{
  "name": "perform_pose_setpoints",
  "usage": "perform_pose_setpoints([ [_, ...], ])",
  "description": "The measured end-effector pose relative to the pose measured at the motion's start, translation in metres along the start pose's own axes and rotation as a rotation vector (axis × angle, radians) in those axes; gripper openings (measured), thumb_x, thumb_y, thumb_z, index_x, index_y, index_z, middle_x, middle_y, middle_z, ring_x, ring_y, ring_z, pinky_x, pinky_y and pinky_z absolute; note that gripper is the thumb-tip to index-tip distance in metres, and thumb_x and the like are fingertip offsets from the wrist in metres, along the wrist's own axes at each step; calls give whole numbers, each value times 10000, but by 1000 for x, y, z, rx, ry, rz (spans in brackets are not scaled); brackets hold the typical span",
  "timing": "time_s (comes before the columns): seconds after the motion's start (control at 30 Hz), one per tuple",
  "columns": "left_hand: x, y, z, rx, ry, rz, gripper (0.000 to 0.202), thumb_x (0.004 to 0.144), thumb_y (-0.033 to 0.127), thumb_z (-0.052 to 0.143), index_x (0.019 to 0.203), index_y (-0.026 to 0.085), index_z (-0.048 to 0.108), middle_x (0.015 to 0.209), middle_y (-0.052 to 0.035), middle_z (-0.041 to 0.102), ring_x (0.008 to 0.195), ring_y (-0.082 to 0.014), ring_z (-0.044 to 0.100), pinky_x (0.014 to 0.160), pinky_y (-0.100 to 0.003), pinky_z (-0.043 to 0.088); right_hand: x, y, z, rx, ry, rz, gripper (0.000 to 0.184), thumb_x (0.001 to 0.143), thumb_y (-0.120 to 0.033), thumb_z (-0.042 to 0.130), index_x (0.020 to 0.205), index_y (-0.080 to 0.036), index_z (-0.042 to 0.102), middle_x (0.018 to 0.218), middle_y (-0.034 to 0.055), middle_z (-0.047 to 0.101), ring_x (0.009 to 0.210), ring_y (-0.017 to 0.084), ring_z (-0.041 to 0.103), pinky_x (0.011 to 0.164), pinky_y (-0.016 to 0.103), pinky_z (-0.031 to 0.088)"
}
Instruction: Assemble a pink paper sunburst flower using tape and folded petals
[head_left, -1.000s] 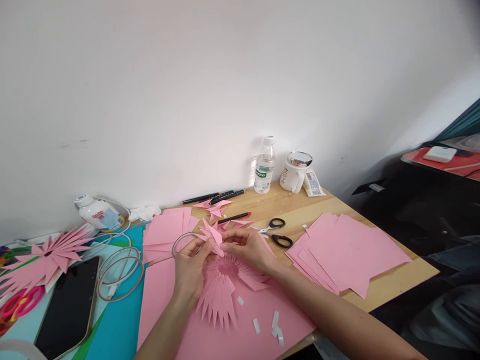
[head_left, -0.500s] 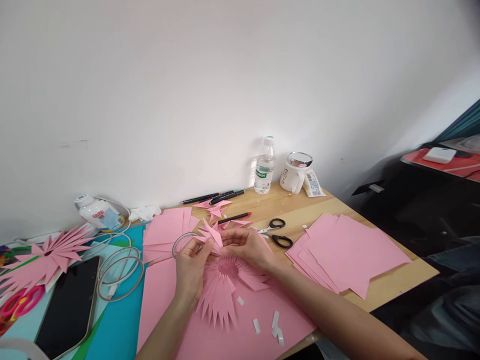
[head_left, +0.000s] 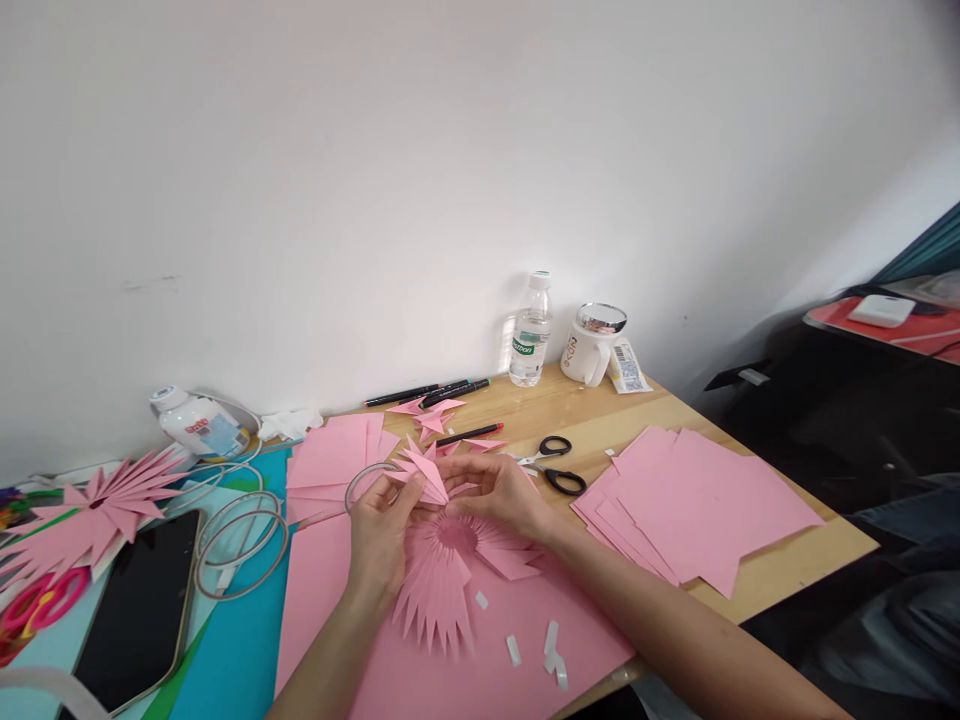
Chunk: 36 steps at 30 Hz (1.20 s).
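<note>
My left hand (head_left: pixel 380 520) pinches a small folded piece of pink paper (head_left: pixel 421 474) with pointed tips, thumb on top. Close beside it, my right hand (head_left: pixel 499 495) has its fingers curled at the right edge of the same folded paper, thumb and forefinger near its lower corner. Just below both hands lies a pleated pink paper fan (head_left: pixel 439 598) with pointed ends, spread around a round centre; my hands hide part of its upper side. It rests on a large pink sheet (head_left: pixel 322 600). Several white paper strips (head_left: pixel 555 655) are scattered on that sheet.
Black-handled scissors (head_left: pixel 562 482) and a red-tipped marker (head_left: pixel 470 435) lie behind my right hand. Cut pink sheets (head_left: pixel 712 500) are stacked at right. A water bottle (head_left: pixel 530 335) and white mug (head_left: pixel 589 345) stand by the wall. A phone (head_left: pixel 139 610) and coiled cable (head_left: pixel 241 545) are at left.
The folded pink paper has tilted slightly and its folds face the camera more. My right fingers have shifted a little at its edge. The other things stay in place.
</note>
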<state>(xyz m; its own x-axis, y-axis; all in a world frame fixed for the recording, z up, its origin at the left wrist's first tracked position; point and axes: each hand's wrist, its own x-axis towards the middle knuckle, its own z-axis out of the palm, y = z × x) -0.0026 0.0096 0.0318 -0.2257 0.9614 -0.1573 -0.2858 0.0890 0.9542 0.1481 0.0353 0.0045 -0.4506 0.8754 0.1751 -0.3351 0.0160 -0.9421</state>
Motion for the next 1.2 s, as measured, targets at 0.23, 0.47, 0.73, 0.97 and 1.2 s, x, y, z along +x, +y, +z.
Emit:
perform_pose_setpoints([
  [0.23, 0, 0, 1, 11, -25, -10, 285, 519, 332, 806, 653, 136, 648, 608, 4, 626, 515, -124, 573, 459, -224, 495, -1, 2, 2, 38, 41, 39, 523, 577, -163, 800, 1084, -191, 675, 808, 24, 681, 736, 129, 616, 698, 270, 509],
  [0.47, -1, -2, -1, 11, -47, 1, 260, 544, 321, 797, 668, 144, 653, 614, 8, 637, 526, -118, 571, 469, -212, 486, -1, -1, 5, 26, 67, 58, 515, 557, -189, 807, 1057, -182, 686, 781, 25, 689, 711, 144, 631, 699, 303, 529],
  [0.73, -1, -2, 1, 34, -64, 51, 236, 581, 308, 780, 702, 147, 658, 660, 2, 641, 560, -123, 574, 501, -217, 481, 0, 0, 4, 45, 54, 45, 495, 553, -214, 813, 1032, -174, 693, 763, 22, 688, 709, 149, 640, 693, 302, 537],
  [0.97, -1, -3, 0, 111, -53, 120, 231, 624, 321, 752, 752, 152, 660, 736, -26, 671, 616, -151, 614, 509, -222, 488, 0, 2, -2, 42, -19, 55, 458, 597, -232, 801, 1038, -173, 692, 836, 41, 690, 769, 159, 641, 739, 307, 520],
  [1.2, -3, -4, -2, 235, -95, 211, 158, 682, 308, 710, 729, 167, 655, 732, -16, 674, 619, -140, 616, 551, -220, 504, -1, -2, 5, 6, 122, 108, 394, 553, -326, 816, 897, -155, 731, 743, 31, 694, 689, 163, 643, 709, 318, 517],
])
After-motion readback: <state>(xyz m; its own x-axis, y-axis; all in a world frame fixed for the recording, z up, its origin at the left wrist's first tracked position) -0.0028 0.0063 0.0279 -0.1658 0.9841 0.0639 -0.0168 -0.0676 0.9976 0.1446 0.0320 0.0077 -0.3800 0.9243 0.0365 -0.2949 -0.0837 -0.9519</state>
